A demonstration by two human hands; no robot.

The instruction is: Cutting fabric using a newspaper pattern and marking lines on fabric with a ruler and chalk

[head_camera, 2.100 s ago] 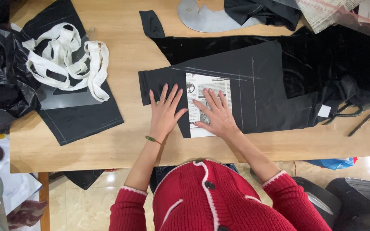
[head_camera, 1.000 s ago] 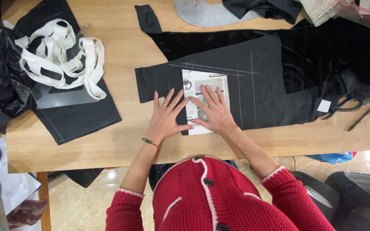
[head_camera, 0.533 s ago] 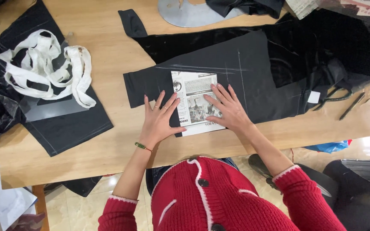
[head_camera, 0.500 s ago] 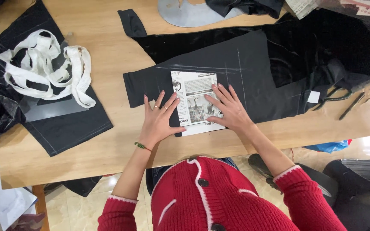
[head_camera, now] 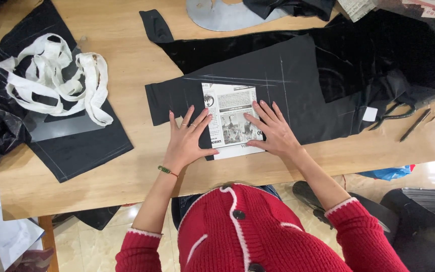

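**Both palms flat on paper and dark cloth**

Left hand (head_camera: pixel 186 141) lies open, fingers spread, pressing the black fabric panel (head_camera: pixel 278 85) where it meets the newspaper sheet (head_camera: pixel 230 113). Right hand (head_camera: pixel 273 132), also open and flat, rests on the sheet's right edge. Paper looks light and easily creased, best held by its edges; the cloth seems soft and limp, likely to shift unless pinned. Farther left, white straps (head_camera: pixel 56 83) sit on another dark piece. Scissors (head_camera: pixel 396 113) lie at the right of the wooden table (head_camera: pixel 137 166).
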